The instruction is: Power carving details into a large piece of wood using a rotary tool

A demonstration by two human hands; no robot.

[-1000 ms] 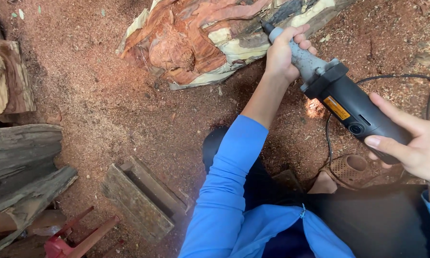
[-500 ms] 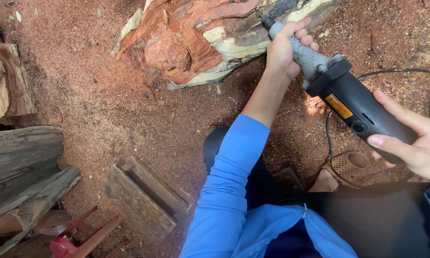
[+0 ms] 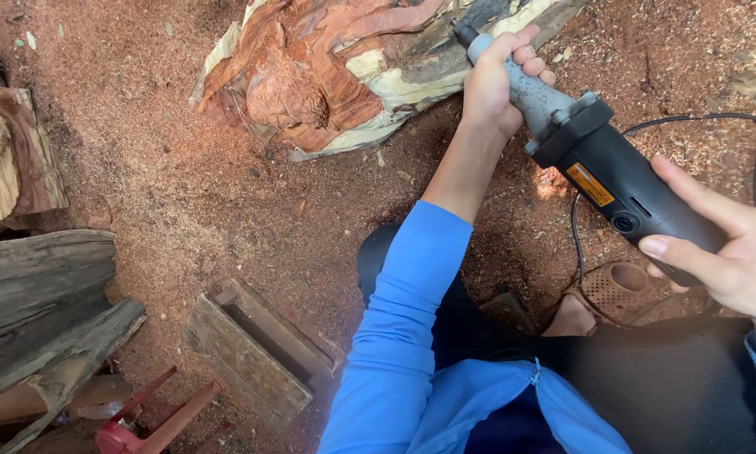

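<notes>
A corded die grinder (image 3: 601,168) with a black body and grey metal neck points up-left at a carved reddish and pale wood piece (image 3: 344,67) lying on sawdust. My left hand (image 3: 500,80) wraps around the grinder's grey neck near the tip, which meets the wood's right end. Around the black rear body closes my right hand (image 3: 727,244), index finger stretched along it. Both arms wear blue sleeves.
Sawdust-covered ground (image 3: 185,185) lies all around. Weathered logs (image 3: 42,303) sit at the left, a small wooden trough (image 3: 256,349) in front, a red metal frame (image 3: 142,420) at the bottom left. The black power cord (image 3: 714,122) loops at the right. My sandalled foot (image 3: 601,294) rests below the grinder.
The view has shifted slightly, so the wood and grinder sit a little higher in frame. Both hands keep the same hold on the grinder.
</notes>
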